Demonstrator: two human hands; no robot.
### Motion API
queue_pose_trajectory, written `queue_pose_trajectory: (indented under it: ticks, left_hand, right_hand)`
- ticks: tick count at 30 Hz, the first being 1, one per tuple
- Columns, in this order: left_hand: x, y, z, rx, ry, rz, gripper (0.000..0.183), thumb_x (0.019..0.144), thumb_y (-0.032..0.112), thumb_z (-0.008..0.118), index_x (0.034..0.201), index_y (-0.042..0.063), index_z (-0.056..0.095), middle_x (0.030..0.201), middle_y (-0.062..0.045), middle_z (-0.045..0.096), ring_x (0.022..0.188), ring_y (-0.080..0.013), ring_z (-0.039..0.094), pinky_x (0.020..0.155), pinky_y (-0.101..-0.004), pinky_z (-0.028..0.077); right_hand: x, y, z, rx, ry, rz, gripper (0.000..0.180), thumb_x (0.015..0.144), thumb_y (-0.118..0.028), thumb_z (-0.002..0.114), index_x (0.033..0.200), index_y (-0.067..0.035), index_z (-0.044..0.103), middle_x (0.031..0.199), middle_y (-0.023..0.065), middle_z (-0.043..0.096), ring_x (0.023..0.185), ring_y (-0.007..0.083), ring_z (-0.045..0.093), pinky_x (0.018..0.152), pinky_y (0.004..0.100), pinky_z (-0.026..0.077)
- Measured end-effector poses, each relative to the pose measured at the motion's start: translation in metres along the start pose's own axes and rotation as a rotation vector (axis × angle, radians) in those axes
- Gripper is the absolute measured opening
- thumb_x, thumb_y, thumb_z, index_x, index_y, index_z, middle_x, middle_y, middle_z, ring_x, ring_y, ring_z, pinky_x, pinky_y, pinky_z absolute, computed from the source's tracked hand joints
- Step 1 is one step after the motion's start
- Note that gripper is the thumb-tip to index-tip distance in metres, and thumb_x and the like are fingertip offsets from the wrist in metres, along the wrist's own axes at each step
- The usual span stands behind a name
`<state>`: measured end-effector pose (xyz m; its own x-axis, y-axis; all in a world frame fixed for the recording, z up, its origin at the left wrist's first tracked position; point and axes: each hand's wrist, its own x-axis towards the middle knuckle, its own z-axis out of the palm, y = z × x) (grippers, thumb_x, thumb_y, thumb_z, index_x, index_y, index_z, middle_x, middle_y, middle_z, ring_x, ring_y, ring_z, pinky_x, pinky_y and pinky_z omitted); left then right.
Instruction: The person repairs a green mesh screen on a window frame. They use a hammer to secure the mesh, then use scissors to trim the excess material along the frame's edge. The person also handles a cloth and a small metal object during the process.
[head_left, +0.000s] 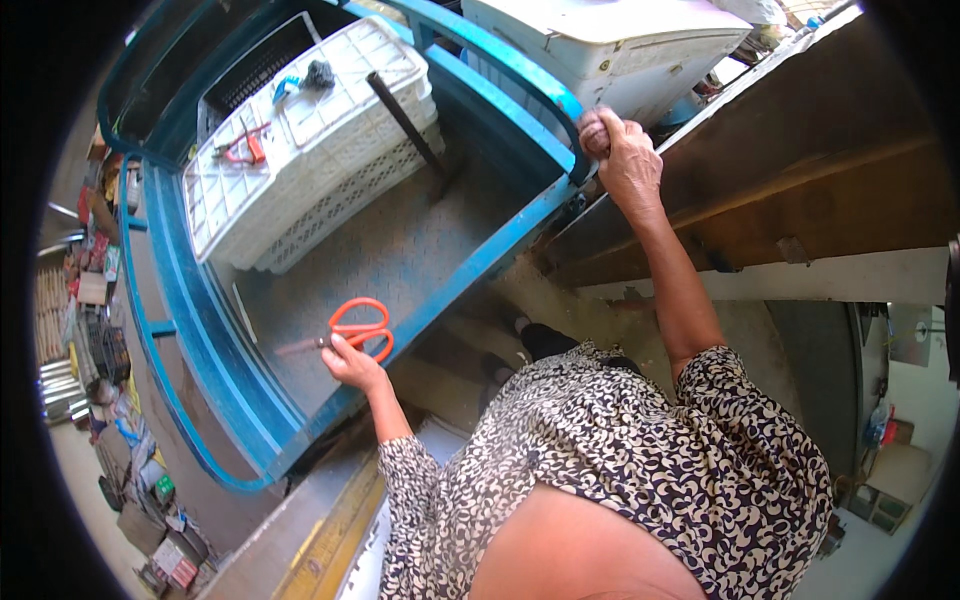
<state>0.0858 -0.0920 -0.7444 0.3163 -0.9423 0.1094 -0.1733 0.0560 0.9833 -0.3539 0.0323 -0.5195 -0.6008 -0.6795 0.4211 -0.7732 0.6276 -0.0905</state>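
Observation:
My left hand grips a pair of scissors with orange handles, near the pivot, with the blades pointing left over the floor of a blue metal cargo bed. My right hand is closed around a brownish-pink ball of what looks like yarn or cord, beside the rounded corner of the bed's blue rail. Whether the ball touches the rail is hard to tell. White plastic crates stand stacked in the bed. On top lie red-handled pliers, a small blue item and a dark grey clump.
A dark rod rises at a slant from the bed floor beside the crates. Behind the rail is a large white box-like body. A brown wooden panel runs along the right. Mixed clutter lies at the far left.

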Motion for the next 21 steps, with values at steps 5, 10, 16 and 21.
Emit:
queue_pose_trajectory:
  ticks: [5,10,16,21]
  left_hand:
    - [0.005,-0.008,0.001,-0.148,0.009,-0.081,0.024,0.099,0.021,0.058,0.092,-0.002,0.058,0.082,-0.006,0.062,0.067,-0.0122,0.058,0.058,-0.0282,0.049]
    - [0.000,0.016,-0.021,-0.236,-0.026,-0.234,0.023,0.099,0.020,0.058,0.092,-0.001,0.058,0.081,-0.004,0.063,0.067,-0.0099,0.058,0.059,-0.0269,0.050]
    - [-0.010,0.031,-0.074,-0.238,0.130,-0.139,0.019,0.100,0.017,0.058,0.097,-0.001,0.061,0.087,-0.004,0.064,0.075,-0.0116,0.059,0.067,-0.0271,0.049]
    - [-0.015,0.049,-0.115,-0.190,0.192,-0.130,0.021,0.100,0.020,0.057,0.096,0.000,0.063,0.081,-0.002,0.062,0.067,-0.0097,0.057,0.059,-0.0258,0.046]
  right_hand:
    - [-0.035,-0.025,0.041,0.144,-0.054,-0.166,0.053,0.077,-0.006,0.069,0.127,-0.020,0.056,0.112,0.0127,0.062,0.102,0.0377,0.062,0.082,0.0479,0.053]
    - [-0.075,0.001,0.107,0.154,-0.083,-0.250,0.053,0.079,-0.004,0.062,0.129,-0.021,0.057,0.119,0.0181,0.059,0.105,0.0425,0.059,0.086,0.0490,0.052]
    - [-0.173,-0.107,0.070,0.665,-0.434,-0.382,0.047,0.072,-0.007,0.067,0.117,-0.019,0.063,0.106,0.0149,0.063,0.095,0.0358,0.064,0.078,0.0473,0.054]
    - [-0.195,-0.158,0.042,0.840,-0.806,-0.315,0.046,0.071,-0.017,0.074,0.116,-0.016,0.066,0.107,0.0120,0.067,0.102,0.0306,0.064,0.089,0.0417,0.052]
